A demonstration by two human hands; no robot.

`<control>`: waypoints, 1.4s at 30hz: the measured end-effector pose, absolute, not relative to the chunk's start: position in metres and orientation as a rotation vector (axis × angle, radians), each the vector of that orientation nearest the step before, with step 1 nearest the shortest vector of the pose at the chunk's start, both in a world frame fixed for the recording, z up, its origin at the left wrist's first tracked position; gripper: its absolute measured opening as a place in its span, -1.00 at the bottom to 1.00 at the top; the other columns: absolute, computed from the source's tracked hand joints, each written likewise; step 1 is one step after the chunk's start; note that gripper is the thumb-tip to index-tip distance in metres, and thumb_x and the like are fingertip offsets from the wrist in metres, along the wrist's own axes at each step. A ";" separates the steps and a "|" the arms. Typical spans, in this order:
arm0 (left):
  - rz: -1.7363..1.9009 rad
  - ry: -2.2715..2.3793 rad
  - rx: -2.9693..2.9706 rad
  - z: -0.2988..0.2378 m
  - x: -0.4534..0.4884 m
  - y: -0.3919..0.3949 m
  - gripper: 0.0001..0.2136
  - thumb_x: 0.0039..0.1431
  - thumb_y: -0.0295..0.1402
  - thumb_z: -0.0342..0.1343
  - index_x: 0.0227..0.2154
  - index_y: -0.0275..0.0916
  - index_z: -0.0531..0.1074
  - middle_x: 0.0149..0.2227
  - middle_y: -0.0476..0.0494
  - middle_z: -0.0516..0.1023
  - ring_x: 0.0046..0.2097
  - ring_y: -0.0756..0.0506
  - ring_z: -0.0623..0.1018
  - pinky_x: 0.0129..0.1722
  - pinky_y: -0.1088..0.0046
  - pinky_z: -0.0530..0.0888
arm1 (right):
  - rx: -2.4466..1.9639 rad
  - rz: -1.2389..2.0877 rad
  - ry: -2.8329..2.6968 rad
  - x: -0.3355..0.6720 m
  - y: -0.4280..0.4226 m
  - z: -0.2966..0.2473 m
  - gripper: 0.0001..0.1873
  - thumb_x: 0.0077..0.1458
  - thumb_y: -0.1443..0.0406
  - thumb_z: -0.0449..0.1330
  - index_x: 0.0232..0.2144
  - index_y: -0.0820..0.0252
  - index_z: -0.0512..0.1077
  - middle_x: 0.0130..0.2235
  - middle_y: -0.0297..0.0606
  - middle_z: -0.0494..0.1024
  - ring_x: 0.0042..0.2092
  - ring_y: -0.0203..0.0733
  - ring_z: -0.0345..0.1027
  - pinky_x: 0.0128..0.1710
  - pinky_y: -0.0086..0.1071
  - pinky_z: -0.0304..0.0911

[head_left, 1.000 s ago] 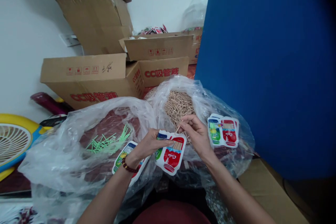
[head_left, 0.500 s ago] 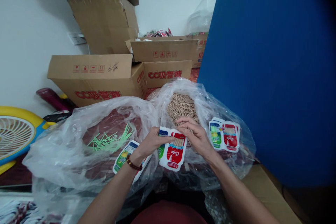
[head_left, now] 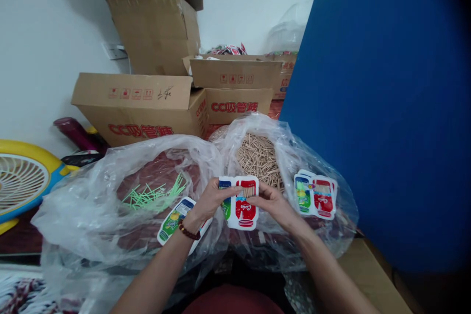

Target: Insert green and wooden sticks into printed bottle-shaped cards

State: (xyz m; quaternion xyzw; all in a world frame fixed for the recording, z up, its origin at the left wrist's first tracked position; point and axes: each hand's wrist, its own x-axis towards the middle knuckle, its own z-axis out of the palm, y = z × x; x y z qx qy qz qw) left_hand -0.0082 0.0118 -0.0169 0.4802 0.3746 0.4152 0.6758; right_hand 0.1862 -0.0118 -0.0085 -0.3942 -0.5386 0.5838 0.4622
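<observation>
Both hands hold one small printed pack (head_left: 241, 203), white with a red Cola half and a green half, with brown sticks showing in its top. My left hand (head_left: 209, 201) grips its left edge. My right hand (head_left: 270, 203) pinches its right side. Behind it a clear bag (head_left: 290, 149) holds a heap of brown wooden sticks (head_left: 259, 159). A second pack (head_left: 315, 196) lies on that bag to the right. Another pack (head_left: 172, 218) lies under my left wrist on the bag (head_left: 110, 191) with green sticks (head_left: 154, 194).
Cardboard boxes (head_left: 140, 108) with red print are stacked against the white wall behind the bags. A big blue panel (head_left: 386, 108) fills the right side. A yellow and blue fan (head_left: 22, 181) lies at the far left. A cardboard surface (head_left: 375, 274) shows at lower right.
My right hand left the stick heap and came down onto the right side of the pack. The pack has turned upright and faces me squarely. The view has shifted a little.
</observation>
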 end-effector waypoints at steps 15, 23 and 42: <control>0.830 0.853 1.123 -0.023 0.000 0.016 -0.75 -0.11 -0.28 0.33 -0.42 -0.38 0.52 -0.50 -0.06 0.55 -0.48 -0.01 0.49 -0.45 0.51 0.40 | -1.031 1.453 -0.990 0.180 -0.023 -0.037 -0.70 -0.22 0.19 0.40 -0.39 0.17 0.50 -0.39 -0.33 0.60 -0.39 -0.21 0.43 -0.29 -0.32 0.32; 0.739 0.884 1.187 -0.012 0.020 0.015 -0.70 -0.20 -0.28 0.39 -0.40 -0.36 0.52 -0.52 0.01 0.52 -0.49 0.03 0.46 -0.45 0.55 0.38 | -1.078 1.381 -0.926 0.193 -0.027 -0.049 -0.70 -0.29 0.15 0.42 -0.49 0.18 0.48 -0.45 -0.33 0.58 -0.42 -0.18 0.41 -0.37 -0.31 0.33; 0.751 0.901 1.108 -0.022 0.059 0.020 -0.74 -0.13 -0.30 0.35 -0.40 -0.38 0.54 -0.49 -0.07 0.59 -0.48 -0.03 0.52 -0.43 0.49 0.45 | -0.868 1.471 -0.753 0.218 -0.034 -0.062 -0.71 -0.17 0.20 0.38 -0.37 0.14 0.43 -0.40 -0.40 0.54 -0.42 -0.26 0.38 -0.35 -0.38 0.29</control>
